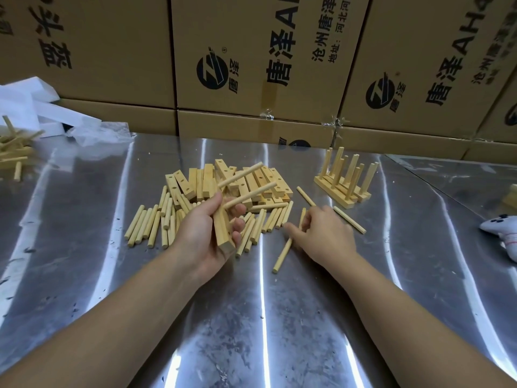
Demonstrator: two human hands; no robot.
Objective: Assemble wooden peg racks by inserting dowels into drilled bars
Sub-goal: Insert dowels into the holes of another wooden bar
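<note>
I noted left hand (207, 228) gripping drilled bar (222, 233) above tabletop (307, 317), two dowels (251, 194) seated in it, pointing far-right. Right hand (327, 233) pinched loose dowel (283, 254) lying on tabletop, right of dowel pile (148, 225). Finished racks (344, 189) stood far right.

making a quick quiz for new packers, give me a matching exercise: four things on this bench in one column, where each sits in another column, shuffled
1. bar with two dowels
2. finished racks
3. pile of drilled bars
4. white foam

A. far left end of the table
B. gripped in the left hand
C. standing upright, right of the pile
D. heaped at the middle

Pairs: 1-B, 2-C, 3-D, 4-A
</note>
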